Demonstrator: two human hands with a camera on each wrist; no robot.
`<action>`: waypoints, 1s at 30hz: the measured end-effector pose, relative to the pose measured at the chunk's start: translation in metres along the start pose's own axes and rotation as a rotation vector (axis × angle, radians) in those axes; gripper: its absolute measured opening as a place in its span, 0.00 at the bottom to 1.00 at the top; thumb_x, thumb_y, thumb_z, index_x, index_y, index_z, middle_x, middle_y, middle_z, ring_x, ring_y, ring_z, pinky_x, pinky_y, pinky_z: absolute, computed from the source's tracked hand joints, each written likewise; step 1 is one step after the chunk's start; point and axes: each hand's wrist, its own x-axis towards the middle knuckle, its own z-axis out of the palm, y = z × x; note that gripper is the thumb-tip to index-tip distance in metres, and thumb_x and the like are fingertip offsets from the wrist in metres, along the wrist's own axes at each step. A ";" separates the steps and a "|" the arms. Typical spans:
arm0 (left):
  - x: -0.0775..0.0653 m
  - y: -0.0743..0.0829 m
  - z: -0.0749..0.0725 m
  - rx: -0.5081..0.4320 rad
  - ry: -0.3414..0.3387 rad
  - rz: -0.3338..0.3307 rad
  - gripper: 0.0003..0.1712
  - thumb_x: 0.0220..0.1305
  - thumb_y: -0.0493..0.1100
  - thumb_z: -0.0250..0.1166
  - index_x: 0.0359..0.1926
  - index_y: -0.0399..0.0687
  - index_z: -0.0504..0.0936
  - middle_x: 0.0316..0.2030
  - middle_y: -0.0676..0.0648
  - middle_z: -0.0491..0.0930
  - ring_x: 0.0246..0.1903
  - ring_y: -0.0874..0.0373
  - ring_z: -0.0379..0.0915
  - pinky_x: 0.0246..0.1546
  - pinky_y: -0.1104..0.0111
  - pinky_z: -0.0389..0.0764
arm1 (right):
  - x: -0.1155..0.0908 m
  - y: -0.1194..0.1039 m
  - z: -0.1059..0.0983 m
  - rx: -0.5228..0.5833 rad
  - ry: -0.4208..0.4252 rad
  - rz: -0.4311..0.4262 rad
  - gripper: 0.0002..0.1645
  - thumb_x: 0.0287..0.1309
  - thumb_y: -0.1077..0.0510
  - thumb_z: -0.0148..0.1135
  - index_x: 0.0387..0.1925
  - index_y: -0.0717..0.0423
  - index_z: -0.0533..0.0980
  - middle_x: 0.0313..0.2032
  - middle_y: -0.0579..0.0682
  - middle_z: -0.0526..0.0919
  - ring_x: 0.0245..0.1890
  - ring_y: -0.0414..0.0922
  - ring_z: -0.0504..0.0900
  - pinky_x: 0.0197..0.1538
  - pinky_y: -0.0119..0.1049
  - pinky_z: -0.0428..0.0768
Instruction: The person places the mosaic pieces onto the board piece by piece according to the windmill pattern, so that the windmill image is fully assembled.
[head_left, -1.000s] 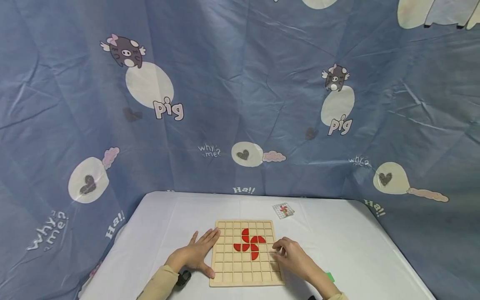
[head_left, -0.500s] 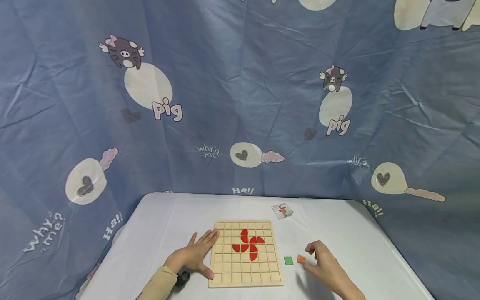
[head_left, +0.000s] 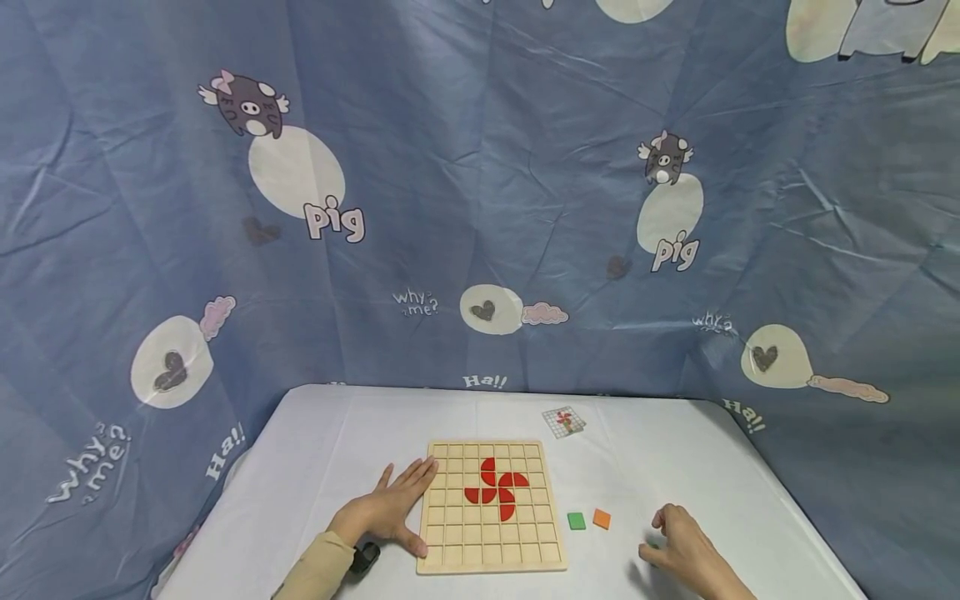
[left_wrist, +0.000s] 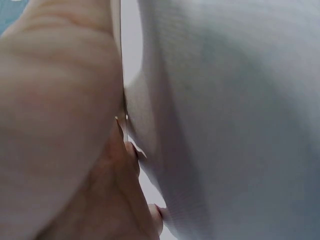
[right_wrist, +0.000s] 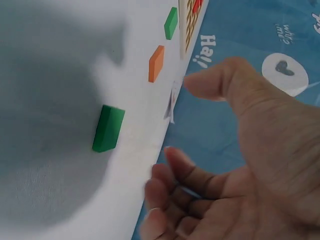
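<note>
My left hand (head_left: pixel 388 510) rests with fingers spread along the left edge of a wooden grid board (head_left: pixel 465 554). Red quarter-round tiles (head_left: pixel 490 495) form a pinwheel near the board's middle. To the board's right my right hand (head_left: pixel 686 550) hovers over the table, thumb and fingers apart, holding nothing. In the right wrist view a thick dark green block (right_wrist: pixel 108 128) lies on the table beside that hand; the head view shows only a sliver of it between thumb and fingers. The left wrist view is mostly filled by the palm and a pale blurred surface.
A green square tile (head_left: pixel 576 521) and an orange square tile (head_left: pixel 602 518) lie between the board and my right hand. Behind the board's right corner is a card (head_left: pixel 564 422) printed with a red pinwheel on a grid. A blue printed curtain (head_left: pixel 480 208) surrounds the white table (head_left: pixel 360 425).
My right hand has left the board's right edge and moved right, past the green and orange tiles, uncovering them, to above the dark green block. The left hand stays in place.
</note>
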 end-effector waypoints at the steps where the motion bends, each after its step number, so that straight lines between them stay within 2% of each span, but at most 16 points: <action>1: 0.000 0.000 0.000 0.000 0.000 0.000 0.78 0.36 0.73 0.70 0.76 0.40 0.38 0.77 0.38 0.36 0.75 0.40 0.32 0.69 0.34 0.33 | 0.000 0.001 0.000 -0.012 -0.014 0.008 0.21 0.41 0.56 0.70 0.32 0.62 0.69 0.30 0.52 0.70 0.29 0.44 0.66 0.30 0.34 0.68; 9: -0.002 0.000 0.000 -0.002 0.005 0.016 0.78 0.36 0.74 0.70 0.75 0.38 0.39 0.76 0.38 0.37 0.75 0.39 0.33 0.68 0.33 0.33 | -0.005 0.012 0.004 -0.054 -0.106 0.093 0.20 0.44 0.55 0.70 0.29 0.65 0.69 0.25 0.52 0.71 0.27 0.46 0.69 0.32 0.39 0.75; 17: 0.000 -0.001 0.000 -0.010 0.012 0.007 0.78 0.34 0.74 0.70 0.76 0.40 0.39 0.77 0.39 0.37 0.75 0.40 0.33 0.69 0.34 0.33 | -0.004 0.015 0.008 -0.070 -0.143 0.181 0.20 0.44 0.57 0.73 0.29 0.66 0.71 0.25 0.53 0.76 0.27 0.45 0.74 0.34 0.42 0.81; 25: 0.001 -0.003 0.001 -0.004 0.016 -0.003 0.79 0.33 0.75 0.70 0.76 0.41 0.39 0.77 0.40 0.36 0.76 0.40 0.32 0.69 0.34 0.33 | -0.003 0.014 0.006 -0.063 -0.134 0.154 0.21 0.46 0.55 0.72 0.31 0.66 0.72 0.27 0.52 0.77 0.28 0.45 0.74 0.35 0.43 0.80; 30: 0.000 -0.003 0.003 -0.009 0.015 0.003 0.79 0.33 0.75 0.70 0.76 0.40 0.39 0.77 0.39 0.37 0.75 0.40 0.33 0.69 0.34 0.33 | 0.000 0.011 0.013 -0.070 -0.114 0.178 0.20 0.47 0.56 0.72 0.30 0.65 0.72 0.26 0.51 0.76 0.28 0.44 0.73 0.34 0.41 0.80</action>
